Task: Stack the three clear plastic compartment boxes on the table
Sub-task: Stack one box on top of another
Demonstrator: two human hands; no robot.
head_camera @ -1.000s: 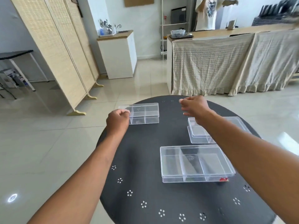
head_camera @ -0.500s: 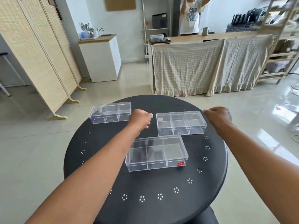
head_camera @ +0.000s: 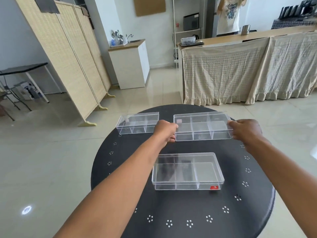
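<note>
1. Step in hand: first pickup; your left hand [head_camera: 165, 131] and right hand [head_camera: 245, 131] each clasp a short end of the far right box [head_camera: 202, 127]; none stacked yet
2. Next, I'd say: lift it level and set it squarely on the near box [head_camera: 187, 171]; far left box [head_camera: 138, 122] sits apart, untouched
3. Surface: round black table [head_camera: 180, 212] with punched dot clusters; room: tiled floor, folding screen [head_camera: 68, 54], cloth-draped counter [head_camera: 248, 69]

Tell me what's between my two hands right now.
Head view: the far right clear box spans the gap between left hand and right hand, each gripping one end.
</note>
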